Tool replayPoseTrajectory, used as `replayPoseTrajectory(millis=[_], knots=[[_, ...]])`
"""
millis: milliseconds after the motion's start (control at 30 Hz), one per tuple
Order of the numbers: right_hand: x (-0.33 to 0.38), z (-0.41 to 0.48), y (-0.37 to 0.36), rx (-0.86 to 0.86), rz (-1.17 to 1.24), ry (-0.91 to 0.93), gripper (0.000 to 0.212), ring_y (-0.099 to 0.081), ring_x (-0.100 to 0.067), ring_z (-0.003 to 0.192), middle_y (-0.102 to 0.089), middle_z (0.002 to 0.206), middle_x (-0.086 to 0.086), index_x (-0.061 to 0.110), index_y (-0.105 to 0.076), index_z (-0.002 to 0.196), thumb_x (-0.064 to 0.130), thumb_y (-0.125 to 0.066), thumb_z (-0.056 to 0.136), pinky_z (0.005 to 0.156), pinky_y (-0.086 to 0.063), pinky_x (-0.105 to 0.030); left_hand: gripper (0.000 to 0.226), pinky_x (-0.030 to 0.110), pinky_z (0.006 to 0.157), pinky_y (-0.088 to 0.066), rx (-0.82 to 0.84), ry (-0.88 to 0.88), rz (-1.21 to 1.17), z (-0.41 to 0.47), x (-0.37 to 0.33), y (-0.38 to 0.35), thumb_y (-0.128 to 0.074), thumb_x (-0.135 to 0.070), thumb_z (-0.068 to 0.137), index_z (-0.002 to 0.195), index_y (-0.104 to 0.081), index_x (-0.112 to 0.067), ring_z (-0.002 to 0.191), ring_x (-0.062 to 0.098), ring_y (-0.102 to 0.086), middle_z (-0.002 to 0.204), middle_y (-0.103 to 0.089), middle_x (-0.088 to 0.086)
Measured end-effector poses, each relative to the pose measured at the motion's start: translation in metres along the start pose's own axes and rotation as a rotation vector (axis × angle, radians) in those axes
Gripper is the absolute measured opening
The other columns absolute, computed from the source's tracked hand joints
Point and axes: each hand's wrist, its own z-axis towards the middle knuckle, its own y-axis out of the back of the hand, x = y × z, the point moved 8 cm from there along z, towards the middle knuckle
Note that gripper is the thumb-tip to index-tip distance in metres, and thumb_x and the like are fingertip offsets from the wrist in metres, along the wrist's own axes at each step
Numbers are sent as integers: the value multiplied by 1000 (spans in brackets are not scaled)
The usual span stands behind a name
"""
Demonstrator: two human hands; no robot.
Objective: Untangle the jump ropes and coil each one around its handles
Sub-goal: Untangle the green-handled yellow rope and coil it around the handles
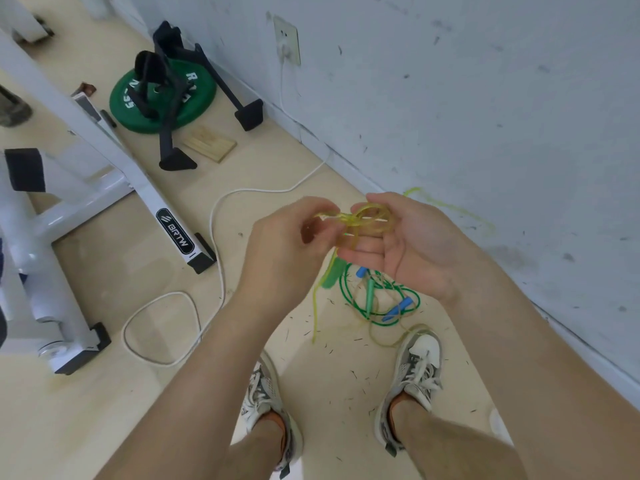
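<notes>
A yellow translucent jump rope [372, 220] forms a small knotted coil at chest height. My right hand [412, 247] holds that coil, palm turned up, fingers curled under the loops. My left hand [294, 244] pinches the rope strand just left of the knot. A green handle [331, 275] hangs below my hands, and a yellow strand [316, 306] dangles toward the floor. On the floor lies a tangled heap: a green rope [349, 299], a teal handle [370, 294] and blue handles [398, 308].
A grey wall [485, 98] runs along the right. A white cable [221, 271] snakes over the floor from a wall socket [286, 43]. A white machine frame [104, 161], a green weight plate [162, 98] and a wooden block [209, 143] lie to the left. My shoes [419, 368] stand below.
</notes>
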Motion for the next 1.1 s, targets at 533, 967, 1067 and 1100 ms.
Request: replayPoseTrajectory(millis=[533,967,1067,1100], knots=[[14,-4,16,-282,-473,213,28,-71,-21,62,-63,73,-4,11,-56,82,34,-58,98,39,-22,-21,18,14,86,-39,-116,-31,-16,-1,-4,12,-69,-18,82,96,-68,-31,96,1,-54,100,-60,-15],[4,0,-1,-153,-296,246,22,-71,-16,80,-74,87,-7,9,-70,85,30,-67,92,57,-49,-23,25,29,54,-42,-96,290,-28,-9,9,-7,-66,-20,76,90,-48,-31,54,10,-55,65,-64,-8],[24,-8,14,-343,-459,386,26,-74,-16,70,-74,74,-4,14,-67,71,32,-70,89,45,-39,-15,25,27,58,-48,-31,291,-152,-7,9,-7,-67,-7,79,85,-62,-30,58,9,-62,69,-72,-5],[33,-12,20,-420,-487,451,30,-73,-17,63,-72,68,-4,13,-66,67,31,-70,90,41,-37,-13,26,28,65,-52,3,276,-164,-6,9,-8,-67,-4,81,82,-65,-30,63,9,-67,69,-72,-3]])
